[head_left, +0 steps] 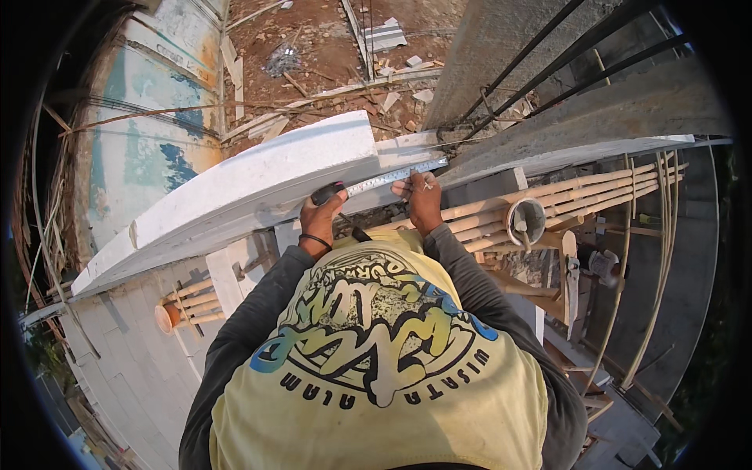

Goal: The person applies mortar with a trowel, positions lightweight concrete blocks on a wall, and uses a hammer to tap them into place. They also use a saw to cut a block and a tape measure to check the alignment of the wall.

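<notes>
A tape measure's dark case (pixel 327 193) sits in my left hand (pixel 319 219), whose fingers are closed around it. From the case the pale metal blade (pixel 380 181) runs out to the right, along the step in a white block wall (pixel 305 153). My right hand (pixel 424 202) is at the blade's far end, with bent fingers and thumb pinching its lower edge. The blade tip reaches close to a grey concrete column. At the left of the blade rises the taller part of the wall; a lower course (pixel 409 144) lies behind the blade.
Bamboo poles (pixel 478 215) run to the right below the wall, with a mortar-stained bucket (pixel 526 221) on them. Dark steel bars (pixel 540 59) slant past the concrete column (pixel 486 63). Rubble-strewn ground (pixel 321 47) lies beyond the wall. An orange bucket (pixel 166 317) stands at the left.
</notes>
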Demonstrator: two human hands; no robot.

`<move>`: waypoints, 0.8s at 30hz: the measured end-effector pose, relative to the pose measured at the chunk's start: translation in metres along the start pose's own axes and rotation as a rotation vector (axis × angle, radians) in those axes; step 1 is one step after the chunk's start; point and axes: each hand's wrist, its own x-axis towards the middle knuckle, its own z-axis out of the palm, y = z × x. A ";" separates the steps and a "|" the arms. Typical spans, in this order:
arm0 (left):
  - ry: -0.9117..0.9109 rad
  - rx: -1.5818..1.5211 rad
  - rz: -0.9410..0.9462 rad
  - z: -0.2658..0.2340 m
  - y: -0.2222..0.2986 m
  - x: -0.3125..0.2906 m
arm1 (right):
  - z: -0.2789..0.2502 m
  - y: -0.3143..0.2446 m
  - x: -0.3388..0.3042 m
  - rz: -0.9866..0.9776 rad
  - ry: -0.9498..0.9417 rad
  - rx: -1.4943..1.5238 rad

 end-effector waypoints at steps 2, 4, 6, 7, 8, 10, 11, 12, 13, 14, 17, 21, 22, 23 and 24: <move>-0.017 0.007 0.014 -0.001 -0.001 0.001 | 0.002 0.000 0.000 -0.002 0.003 -0.013; -0.019 0.012 0.021 0.001 0.001 0.000 | 0.002 0.000 0.001 -0.021 0.004 -0.020; -0.004 0.015 0.021 0.007 0.005 -0.003 | 0.000 0.002 0.002 -0.055 0.003 -0.020; 0.011 0.020 0.026 0.005 0.004 -0.003 | 0.002 -0.001 0.001 -0.041 -0.009 -0.031; 0.027 0.026 0.031 0.003 0.002 -0.003 | 0.005 -0.005 0.000 -0.028 -0.022 -0.043; 0.032 0.040 0.035 0.003 0.002 -0.002 | 0.006 -0.006 0.001 -0.028 -0.026 -0.048; 0.022 0.047 0.035 0.004 0.002 -0.003 | 0.005 -0.003 0.002 -0.041 -0.019 -0.042; 0.012 0.055 0.035 0.005 0.002 -0.003 | 0.003 -0.002 0.004 -0.054 -0.012 -0.036; 0.012 0.065 0.042 0.006 0.002 -0.003 | 0.003 -0.002 0.004 -0.056 -0.018 -0.036; 0.012 0.074 0.049 0.006 0.002 -0.003 | 0.003 -0.002 0.004 -0.058 -0.024 -0.036; 0.007 0.088 0.076 0.004 0.001 0.000 | 0.005 -0.003 0.005 -0.029 -0.014 -0.038; 0.011 0.073 0.091 0.006 0.000 0.000 | 0.000 0.001 0.009 -0.022 -0.013 0.021; 0.014 0.077 0.091 0.005 0.000 -0.001 | 0.002 0.001 0.007 -0.020 -0.016 0.017; 0.017 0.081 0.090 0.005 0.001 -0.001 | 0.003 0.000 0.006 -0.018 -0.018 0.014; 0.020 0.085 0.090 0.005 0.000 -0.001 | 0.003 -0.001 0.006 -0.016 -0.020 0.011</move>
